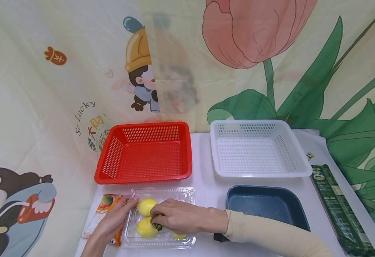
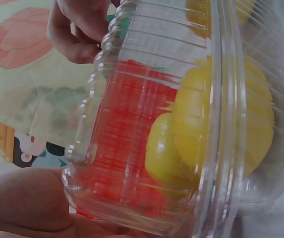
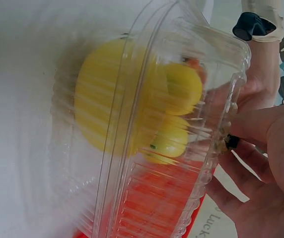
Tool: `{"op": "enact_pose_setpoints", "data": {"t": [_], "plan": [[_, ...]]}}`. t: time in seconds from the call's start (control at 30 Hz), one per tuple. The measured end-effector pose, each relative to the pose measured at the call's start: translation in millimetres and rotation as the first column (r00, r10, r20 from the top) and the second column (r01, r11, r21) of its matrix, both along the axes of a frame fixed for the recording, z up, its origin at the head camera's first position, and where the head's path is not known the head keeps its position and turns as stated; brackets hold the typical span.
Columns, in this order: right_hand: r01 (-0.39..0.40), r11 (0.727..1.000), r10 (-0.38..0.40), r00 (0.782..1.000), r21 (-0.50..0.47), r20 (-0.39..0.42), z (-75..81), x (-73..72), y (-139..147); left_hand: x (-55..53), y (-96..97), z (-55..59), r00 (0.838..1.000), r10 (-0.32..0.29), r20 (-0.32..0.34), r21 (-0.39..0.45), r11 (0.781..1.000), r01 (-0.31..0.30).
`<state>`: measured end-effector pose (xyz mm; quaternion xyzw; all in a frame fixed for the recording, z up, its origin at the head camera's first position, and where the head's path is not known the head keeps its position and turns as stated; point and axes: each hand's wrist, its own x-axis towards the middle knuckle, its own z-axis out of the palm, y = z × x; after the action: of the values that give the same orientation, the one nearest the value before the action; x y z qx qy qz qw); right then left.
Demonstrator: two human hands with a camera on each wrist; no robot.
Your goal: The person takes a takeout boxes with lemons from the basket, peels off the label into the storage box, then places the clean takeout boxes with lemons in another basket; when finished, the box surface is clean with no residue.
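A clear plastic box [image 1: 162,243] with a ribbed lid stands at the table's front left, several lemons [image 1: 145,227] inside it. Over the lid, my right hand [image 1: 182,215] pinches a dark label with gold print [image 1: 157,222] between thumb and fingers. From the right wrist, this label shows at the lid's top face, partly hidden by the fingers. My left hand [image 1: 116,215] lies along the box's left side, its fingers fairly straight and touching the edge near the back corner. In the left wrist view, its palm is below the box at the lower left.
Behind the box stands a red basket [image 1: 142,179], with a white basket [image 1: 261,174] to its right. A dark blue tray [image 1: 264,200] sits under my right sleeve. An orange packet [image 1: 108,201] lies by my left hand; a long green package [image 1: 343,210] lies far right.
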<state>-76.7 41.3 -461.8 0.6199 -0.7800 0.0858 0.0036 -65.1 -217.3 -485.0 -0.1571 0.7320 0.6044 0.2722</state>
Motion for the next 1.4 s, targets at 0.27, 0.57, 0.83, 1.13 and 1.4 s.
{"op": "enact_pose_setpoints", "data": {"t": [0.27,0.57,0.83,1.13,1.4], "plan": [[-0.011,0.999,0.014,0.998,-0.04,0.056,0.9,0.4,0,-0.4,0.3,0.1,1.0,-0.003,0.0,-0.016,1.0,0.003],[0.026,0.994,0.004,0.964,-0.11,0.265,10.1,-1.1,5,-0.8,-0.5,0.0,1.0,-0.019,-0.012,-0.003,1.0,0.019],[0.13,0.978,-0.05,0.907,-0.164,0.418,24.1,-5.7,14,-1.6,-0.5,1.3,1.0,-0.023,-0.003,-0.013,1.0,0.023],[0.254,0.929,-0.085,0.854,-0.269,0.513,35.2,-18.5,41,-1.4,0.0,1.8,1.0,-0.012,-0.012,0.002,1.0,0.012],[0.363,0.863,-0.126,0.827,-0.351,0.548,39.4,-24.3,75,-0.8,0.4,0.9,1.0,-0.012,-0.009,-0.006,1.0,0.012]]}}
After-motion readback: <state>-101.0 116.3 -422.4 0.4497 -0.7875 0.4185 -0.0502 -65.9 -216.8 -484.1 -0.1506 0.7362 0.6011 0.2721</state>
